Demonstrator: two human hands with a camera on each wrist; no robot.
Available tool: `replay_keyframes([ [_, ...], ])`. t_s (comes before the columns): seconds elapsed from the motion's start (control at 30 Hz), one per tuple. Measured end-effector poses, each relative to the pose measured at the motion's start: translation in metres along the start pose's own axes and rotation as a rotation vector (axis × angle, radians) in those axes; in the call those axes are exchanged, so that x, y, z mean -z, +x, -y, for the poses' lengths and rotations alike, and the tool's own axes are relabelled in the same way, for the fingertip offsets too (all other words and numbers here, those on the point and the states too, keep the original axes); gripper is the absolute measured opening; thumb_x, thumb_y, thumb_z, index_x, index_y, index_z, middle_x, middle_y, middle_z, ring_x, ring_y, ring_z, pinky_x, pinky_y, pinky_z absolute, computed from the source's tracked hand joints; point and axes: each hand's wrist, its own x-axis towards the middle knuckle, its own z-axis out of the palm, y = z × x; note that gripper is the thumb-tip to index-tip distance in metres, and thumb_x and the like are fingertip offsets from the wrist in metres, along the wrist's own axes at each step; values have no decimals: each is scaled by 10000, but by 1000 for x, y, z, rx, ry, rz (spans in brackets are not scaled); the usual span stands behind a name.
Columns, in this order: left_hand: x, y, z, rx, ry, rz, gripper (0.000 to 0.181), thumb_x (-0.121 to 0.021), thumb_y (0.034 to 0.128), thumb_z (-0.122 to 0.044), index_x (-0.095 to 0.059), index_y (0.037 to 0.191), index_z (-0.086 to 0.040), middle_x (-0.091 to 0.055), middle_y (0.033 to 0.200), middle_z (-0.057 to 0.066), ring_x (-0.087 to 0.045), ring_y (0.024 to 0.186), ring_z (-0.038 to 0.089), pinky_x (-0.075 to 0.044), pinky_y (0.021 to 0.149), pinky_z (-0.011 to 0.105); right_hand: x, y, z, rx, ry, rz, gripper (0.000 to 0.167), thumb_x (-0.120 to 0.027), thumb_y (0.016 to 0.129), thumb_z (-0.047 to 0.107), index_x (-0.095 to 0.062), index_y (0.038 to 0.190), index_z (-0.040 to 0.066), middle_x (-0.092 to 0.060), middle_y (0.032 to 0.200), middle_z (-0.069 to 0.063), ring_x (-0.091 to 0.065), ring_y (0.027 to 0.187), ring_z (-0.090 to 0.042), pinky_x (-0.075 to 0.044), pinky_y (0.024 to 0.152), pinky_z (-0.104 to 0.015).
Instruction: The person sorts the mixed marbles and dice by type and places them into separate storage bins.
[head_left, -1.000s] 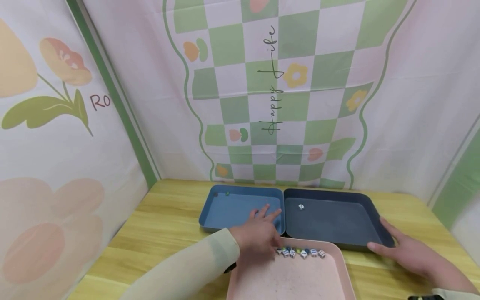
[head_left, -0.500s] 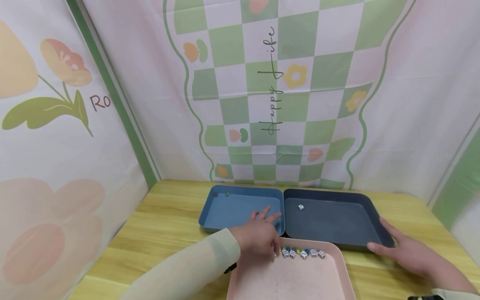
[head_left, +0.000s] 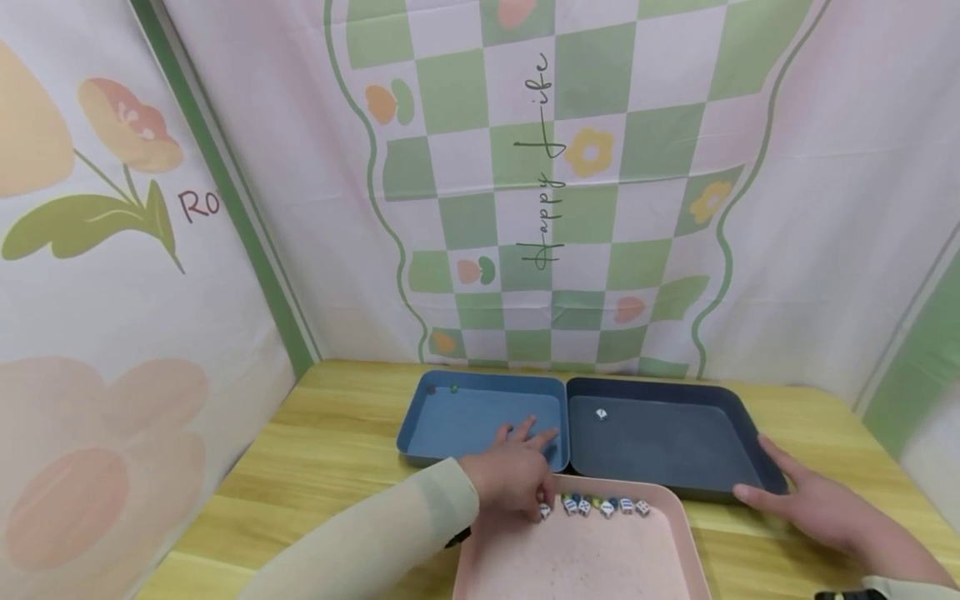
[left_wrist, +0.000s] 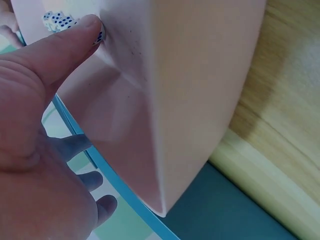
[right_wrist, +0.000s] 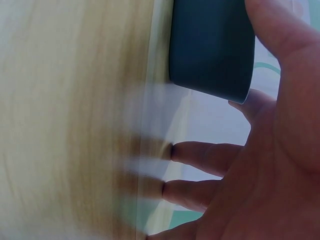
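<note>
Left hand (head_left: pixel 513 477): I have its fingers pinching a white die (head_left: pixel 545 511).
Die's place: inside the pink tray (head_left: pixel 585 562), left of the other dice (head_left: pixel 607 508) near its far wall.
Right hand (head_left: pixel 825 510): my fingers are straight, unclenched, touching a corner of the dark tray (head_left: pixel 667 442).
Blue tray (head_left: pixel 465 427): beside it on the desk (head_left: pixel 300 475).

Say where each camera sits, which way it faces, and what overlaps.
Head: worn on the head, facing forward and down at the pink tray, blue tray and dark tray; left hand and right hand show.
Left wrist: on that wrist, facing into the pink tray; left hand shows, thumb and fingers.
Right wrist: on that wrist, facing the dark tray's corner and wooden table; right hand shows.
Head and left wrist share the pink tray and white dice.
</note>
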Motion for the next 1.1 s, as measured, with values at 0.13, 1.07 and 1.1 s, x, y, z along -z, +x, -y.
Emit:
replay_keyframes([
  [0.13, 0, 0, 0, -2, -13, 14, 105, -820, 827, -414, -732, 817, -472, -142, 1647, -68, 14, 1502, 325, -166, 1130, 569, 0, 3, -3, -12, 2, 12, 1056, -484, 975, 630, 103, 1527, -53, -212, 1378, -524, -340, 1177, -707, -377, 854, -719],
  [1.07, 3, -1, -2, 14, -75, 56, 100, -793, 842, -443, -739, 896, -509, -61, 1655, -97, 63, 1497, 340, -124, 1144, 576, -1, 3, -5, 4, 1, -9, 1052, -495, 975, 621, 95, 1532, -48, -225, 1370, -526, -335, 1175, -711, -371, 859, -723],
  [1.1, 4, -2, -2, 11, -78, 56, 99, -792, 843, -445, -739, 897, -509, -63, 1655, -97, 62, 1497, 337, -123, 1145, 573, -1, 3, -4, 6, 1, -10, 1051, -496, 975, 620, 91, 1533, -50, -228, 1370, -525, -338, 1175, -710, -372, 859, -722],
])
